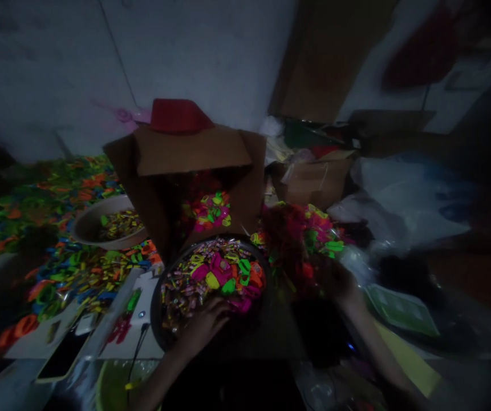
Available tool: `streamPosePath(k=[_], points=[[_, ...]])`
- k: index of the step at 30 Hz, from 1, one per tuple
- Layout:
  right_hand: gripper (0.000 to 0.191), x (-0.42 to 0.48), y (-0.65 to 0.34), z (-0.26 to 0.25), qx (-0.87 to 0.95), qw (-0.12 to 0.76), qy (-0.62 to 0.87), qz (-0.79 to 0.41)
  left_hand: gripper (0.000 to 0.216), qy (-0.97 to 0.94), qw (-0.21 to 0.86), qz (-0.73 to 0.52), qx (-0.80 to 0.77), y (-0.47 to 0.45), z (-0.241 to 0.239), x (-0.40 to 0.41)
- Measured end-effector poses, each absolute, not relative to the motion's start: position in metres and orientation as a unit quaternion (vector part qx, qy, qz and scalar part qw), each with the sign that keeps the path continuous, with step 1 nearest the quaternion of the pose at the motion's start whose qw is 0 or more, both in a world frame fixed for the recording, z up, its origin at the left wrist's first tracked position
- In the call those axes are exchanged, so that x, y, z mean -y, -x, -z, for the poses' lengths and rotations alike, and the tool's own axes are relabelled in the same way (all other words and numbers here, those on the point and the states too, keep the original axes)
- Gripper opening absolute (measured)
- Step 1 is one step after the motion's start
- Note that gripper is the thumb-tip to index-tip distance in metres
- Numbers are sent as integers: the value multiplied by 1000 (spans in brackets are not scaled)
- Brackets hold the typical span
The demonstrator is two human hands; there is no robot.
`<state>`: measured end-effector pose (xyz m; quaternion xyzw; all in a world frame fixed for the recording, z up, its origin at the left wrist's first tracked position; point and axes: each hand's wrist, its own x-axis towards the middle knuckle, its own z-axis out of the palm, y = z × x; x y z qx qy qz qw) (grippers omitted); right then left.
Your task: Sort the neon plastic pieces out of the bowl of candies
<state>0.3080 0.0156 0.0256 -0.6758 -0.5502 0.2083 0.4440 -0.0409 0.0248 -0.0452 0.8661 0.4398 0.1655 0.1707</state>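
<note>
Head view: at lower centre, the left hand [211, 317] reaches over colourful pieces [217, 270] in the dark tub [156, 314], seemingly picking; next calls for a pinch. Right of centre, the right hand [341, 283] blurs. I cannot tell either's grip.

Two bare forearms [172, 361], ungloved fingers [216, 311]

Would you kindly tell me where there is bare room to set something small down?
A dim strip of table looks free between the dark basin and the black object; a small pale patch lies between the phone and the orange pieces. Crowded: the heap of coloured pieces at left and the filled basin.
</note>
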Motion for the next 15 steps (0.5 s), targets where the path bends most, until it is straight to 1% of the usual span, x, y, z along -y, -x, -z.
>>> streamPosePath(k=[3, 7, 9, 11, 13, 15], points=[[45, -17, -307, -19, 531, 453, 682, -220, 31, -871, 133, -151, -448, 30, 65, -30], [32, -9, -277, 3, 573, 432, 644, -265, 33, -868, 95, -146, -466, 19, 76, -41], [29, -3, -259, 10, 596, 423, 623, -281, 30, -865, 83, -151, -471, 18, 76, -46], [30, 3, -242, 15, 619, 408, 601, -298, 21, -863, 74, -162, -473, 18, 72, -49], [29, 6, -227, 19, 642, 391, 580, -314, 13, -862, 71, -179, -469, 17, 63, -47], [28, 8, -215, 21, 661, 376, 561, -328, 12, -862, 76, -201, -458, 15, 50, -40]])
